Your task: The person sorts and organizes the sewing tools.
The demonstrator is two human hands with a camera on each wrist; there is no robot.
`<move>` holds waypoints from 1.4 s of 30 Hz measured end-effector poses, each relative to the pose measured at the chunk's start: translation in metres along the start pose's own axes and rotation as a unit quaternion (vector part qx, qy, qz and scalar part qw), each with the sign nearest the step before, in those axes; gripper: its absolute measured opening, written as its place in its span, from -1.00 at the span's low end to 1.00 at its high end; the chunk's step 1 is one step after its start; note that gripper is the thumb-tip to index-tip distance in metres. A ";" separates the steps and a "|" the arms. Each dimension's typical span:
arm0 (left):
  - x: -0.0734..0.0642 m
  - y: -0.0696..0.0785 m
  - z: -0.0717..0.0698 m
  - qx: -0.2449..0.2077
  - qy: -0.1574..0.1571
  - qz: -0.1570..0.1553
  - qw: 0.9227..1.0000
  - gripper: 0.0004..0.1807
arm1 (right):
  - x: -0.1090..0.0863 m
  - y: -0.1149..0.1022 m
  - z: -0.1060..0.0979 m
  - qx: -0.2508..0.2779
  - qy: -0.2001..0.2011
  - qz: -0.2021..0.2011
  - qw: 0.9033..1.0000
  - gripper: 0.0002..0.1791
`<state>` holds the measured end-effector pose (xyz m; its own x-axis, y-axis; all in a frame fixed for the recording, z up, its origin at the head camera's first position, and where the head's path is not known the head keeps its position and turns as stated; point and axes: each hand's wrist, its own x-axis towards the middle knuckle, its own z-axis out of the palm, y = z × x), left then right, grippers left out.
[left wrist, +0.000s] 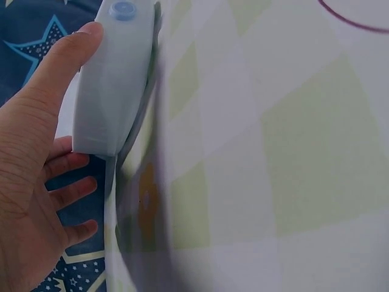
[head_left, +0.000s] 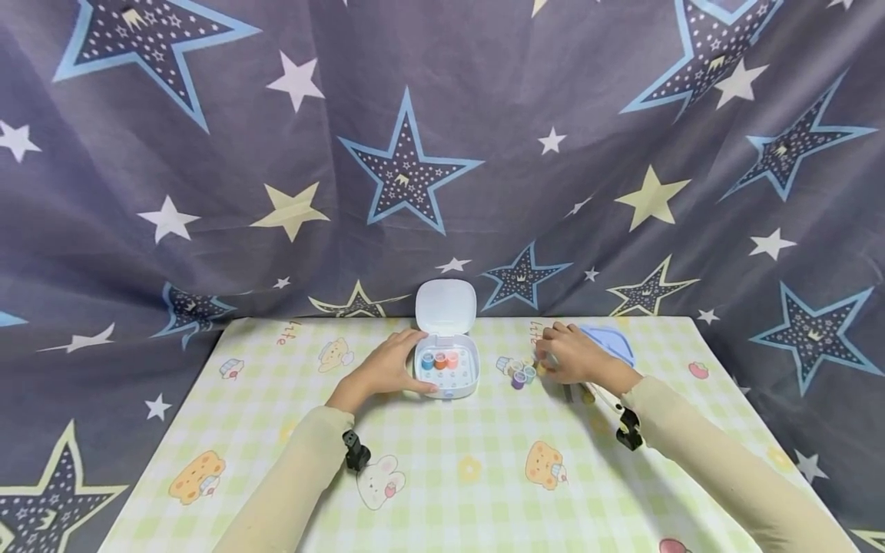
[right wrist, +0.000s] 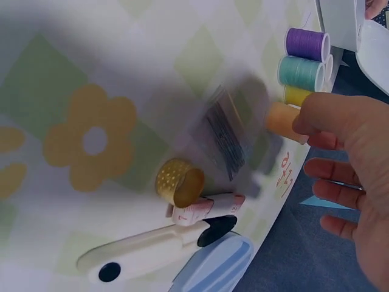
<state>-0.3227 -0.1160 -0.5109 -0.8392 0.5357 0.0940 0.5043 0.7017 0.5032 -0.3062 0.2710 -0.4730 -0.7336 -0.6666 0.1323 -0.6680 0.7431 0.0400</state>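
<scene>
A small white plastic box (head_left: 477,378) stands on the table with its lid (head_left: 445,307) raised at the back. Inside are a blue spool (head_left: 428,361), an orange-red spool (head_left: 440,360) and a pink spool (head_left: 452,359), set in a row on a pegged tray. My left hand (head_left: 387,365) holds the box's left side, thumb along the front and fingers behind. To the right, my right hand (head_left: 574,353) pinches an orange thread spool (right wrist: 281,118) between thumb and finger. Beside it lie a purple spool (right wrist: 307,44), a teal spool (right wrist: 301,73) and a yellow spool (right wrist: 296,95).
Near the right hand lie a packet of needles (right wrist: 225,137), a gold thimble (right wrist: 180,183), a rolled measuring tape (right wrist: 206,208), a white-handled tool (right wrist: 146,249) and a blue plastic piece (right wrist: 216,264). A star-patterned curtain (head_left: 290,153) hangs behind the checked tablecloth (head_left: 429,491).
</scene>
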 end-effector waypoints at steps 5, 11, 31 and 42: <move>-0.002 0.000 -0.001 -0.003 -0.002 -0.003 1.000 0.23 | -0.001 0.001 -0.003 -0.003 -0.010 0.010 1.000 -0.79; -0.003 0.001 -0.002 -0.008 -0.001 -0.006 1.000 0.22 | 0.006 0.000 -0.018 0.000 0.002 0.011 1.000 -0.77; -0.004 0.006 -0.003 -0.004 -0.011 -0.015 1.000 0.25 | 0.088 -0.062 -0.053 -0.066 0.032 -0.108 0.991 -0.76; -0.003 0.004 -0.003 0.027 -0.004 -0.012 1.000 0.23 | 0.100 -0.074 -0.038 -0.096 0.007 -0.132 0.987 -0.76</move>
<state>-0.3190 -0.1161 -0.5066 -0.8495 0.5222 0.0752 0.4945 0.7384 0.4585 -0.3255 0.1509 -0.4255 -0.5342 -0.8388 0.1048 -0.7988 0.5415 0.2619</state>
